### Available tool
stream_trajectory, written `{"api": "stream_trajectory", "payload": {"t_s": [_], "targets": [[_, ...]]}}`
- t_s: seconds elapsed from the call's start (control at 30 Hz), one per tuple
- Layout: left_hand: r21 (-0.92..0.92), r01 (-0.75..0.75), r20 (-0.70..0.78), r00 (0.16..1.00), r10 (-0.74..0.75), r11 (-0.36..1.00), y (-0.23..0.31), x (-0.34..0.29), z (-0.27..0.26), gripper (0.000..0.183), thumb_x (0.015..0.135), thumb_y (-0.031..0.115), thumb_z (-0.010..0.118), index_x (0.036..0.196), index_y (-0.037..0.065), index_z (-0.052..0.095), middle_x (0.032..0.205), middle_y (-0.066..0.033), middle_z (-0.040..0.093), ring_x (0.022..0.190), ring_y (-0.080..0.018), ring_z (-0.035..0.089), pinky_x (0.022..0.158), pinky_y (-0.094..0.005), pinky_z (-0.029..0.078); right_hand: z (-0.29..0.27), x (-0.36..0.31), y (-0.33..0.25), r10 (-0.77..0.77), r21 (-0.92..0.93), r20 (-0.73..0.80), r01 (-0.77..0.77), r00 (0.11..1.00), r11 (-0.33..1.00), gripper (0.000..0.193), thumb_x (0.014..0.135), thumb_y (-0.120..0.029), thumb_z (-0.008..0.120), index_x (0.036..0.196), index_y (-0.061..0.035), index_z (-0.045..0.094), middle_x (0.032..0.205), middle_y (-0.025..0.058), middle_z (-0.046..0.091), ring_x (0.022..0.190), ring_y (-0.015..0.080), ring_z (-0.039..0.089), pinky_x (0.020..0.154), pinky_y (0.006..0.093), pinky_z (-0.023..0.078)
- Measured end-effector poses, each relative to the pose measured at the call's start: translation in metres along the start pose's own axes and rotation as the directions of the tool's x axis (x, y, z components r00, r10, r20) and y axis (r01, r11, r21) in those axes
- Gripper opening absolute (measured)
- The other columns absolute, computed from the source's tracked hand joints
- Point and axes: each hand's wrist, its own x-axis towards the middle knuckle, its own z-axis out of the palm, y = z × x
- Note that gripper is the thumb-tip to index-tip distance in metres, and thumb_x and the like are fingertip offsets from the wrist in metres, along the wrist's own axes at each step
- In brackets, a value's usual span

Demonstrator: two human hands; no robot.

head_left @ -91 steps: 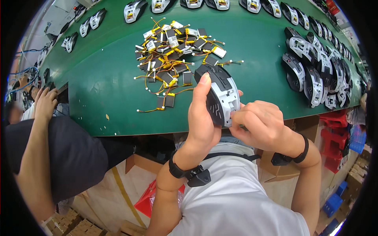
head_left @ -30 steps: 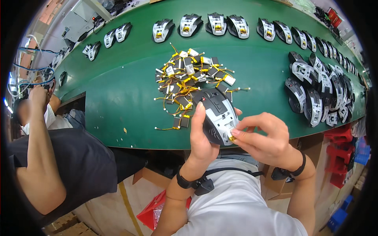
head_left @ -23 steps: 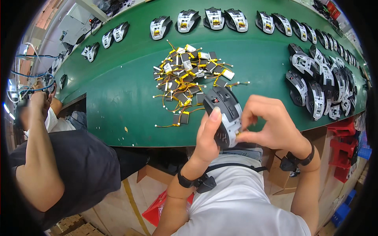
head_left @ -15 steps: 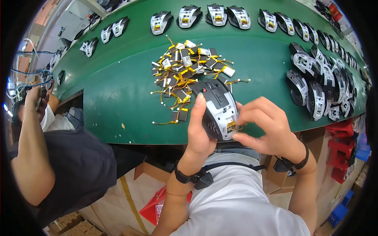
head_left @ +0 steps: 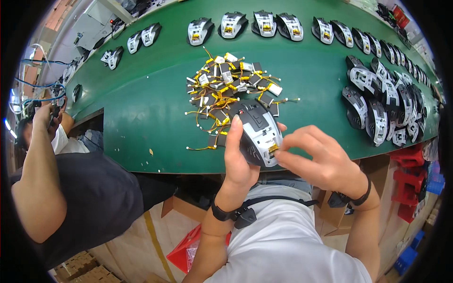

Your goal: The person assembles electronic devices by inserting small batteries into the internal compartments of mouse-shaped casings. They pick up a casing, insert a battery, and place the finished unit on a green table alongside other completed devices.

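Note:
My left hand (head_left: 239, 159) is wrapped round a black and white computer mouse (head_left: 257, 126), its thumb along the left side. The mouse is tilted above the near edge of the table. In a recess at its near end sits a small battery (head_left: 272, 148) with yellow tape. My right hand (head_left: 323, 158) has thumb and forefinger pinched together at that battery; whatever lies between the fingertips is too small to make out. Just beyond the mouse lies a heap of small batteries (head_left: 227, 77) with coloured wires and white plugs.
Mice with yellow-taped batteries (head_left: 232, 26) stand in a row along the back of the green table (head_left: 155, 113). More mouse shells (head_left: 377, 121) are piled at the right. At the left, a co-worker's arm (head_left: 37, 184) is raised. Red stools (head_left: 406, 188) stand on the right.
My right thumb and forefinger have closed together at the battery end of the mouse. The mouse stays in my left hand. The whole view has shifted slightly.

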Motion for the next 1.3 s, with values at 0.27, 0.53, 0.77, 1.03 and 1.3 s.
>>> {"api": "stream_trajectory", "payload": {"t_s": [0.27, 0.53, 0.77, 1.03, 1.3], "targets": [[-0.076, -0.033, 0.007, 0.999, 0.033, 0.997, 0.001, -0.002, 0.002, 0.061, 0.100, 0.052, 0.029, 0.124, 0.001, 0.052, 0.102, -0.0218, 0.066, 0.087, -0.0291, 0.068, 0.074, -0.0405, 0.057, 0.021, -0.003, -0.011, 0.280, 0.076, -0.225, -0.270, 0.933, 0.960, 0.024, 0.064, 0.001, 0.080, 0.086, -0.0027, 0.069, 0.079, 0.0054, 0.065, 0.064, 0.0208, 0.062, 0.055, 0.0307, 0.051], [-0.165, -0.304, -0.182, 0.944, 0.274, 0.938, -0.005, 0.005, 0.018, 0.063, 0.098, 0.057, 0.027, 0.126, 0.006, 0.052, 0.102, -0.0176, 0.066, 0.081, -0.0307, 0.067, 0.071, -0.0410, 0.057, 0.059, 0.004, -0.027, 0.412, 0.160, -0.440, -0.381, 0.798, 0.910, 0.021, 0.067, 0.000, 0.080, 0.086, -0.0013, 0.070, 0.093, 0.0079, 0.069, 0.081, 0.0241, 0.064, 0.070, 0.0338, 0.054], [-0.172, -0.240, -0.172, 0.962, 0.210, 0.955, -0.004, 0.008, 0.013, 0.064, 0.097, 0.059, 0.029, 0.125, 0.006, 0.053, 0.102, -0.0173, 0.066, 0.080, -0.0321, 0.066, 0.073, -0.0411, 0.056, 0.055, 0.001, -0.024, 0.254, -0.115, -0.337, -0.308, 0.906, 0.945, 0.035, 0.066, 0.004, 0.072, 0.101, -0.0019, 0.070, 0.105, 0.0064, 0.066, 0.088, 0.0266, 0.059, 0.077, 0.0361, 0.050], [-0.107, -0.191, -0.123, 0.976, 0.178, 0.976, 0.000, 0.010, 0.017, 0.059, 0.099, 0.054, 0.029, 0.120, 0.005, 0.055, 0.099, -0.0196, 0.067, 0.079, -0.0302, 0.068, 0.070, -0.0392, 0.056, 0.044, -0.006, -0.012, 0.211, -0.167, -0.240, -0.254, 0.948, 0.953, 0.040, 0.058, 0.003, 0.066, 0.097, -0.0058, 0.067, 0.108, 0.0083, 0.059, 0.090, 0.0270, 0.056, 0.079, 0.0379, 0.046], [-0.132, -0.118, 0.028, 0.992, 0.123, 0.984, 0.037, 0.013, 0.008, 0.062, 0.098, 0.053, 0.033, 0.127, 0.002, 0.053, 0.103, -0.0237, 0.067, 0.089, -0.0322, 0.068, 0.076, -0.0400, 0.057, 0.028, 0.006, -0.011, 0.600, 0.575, -0.183, -0.411, 0.778, 0.708, 0.030, 0.076, 0.006, 0.058, 0.105, -0.0027, 0.066, 0.108, 0.0152, 0.059, 0.090, 0.0255, 0.061, 0.075, 0.0314, 0.051]]}}
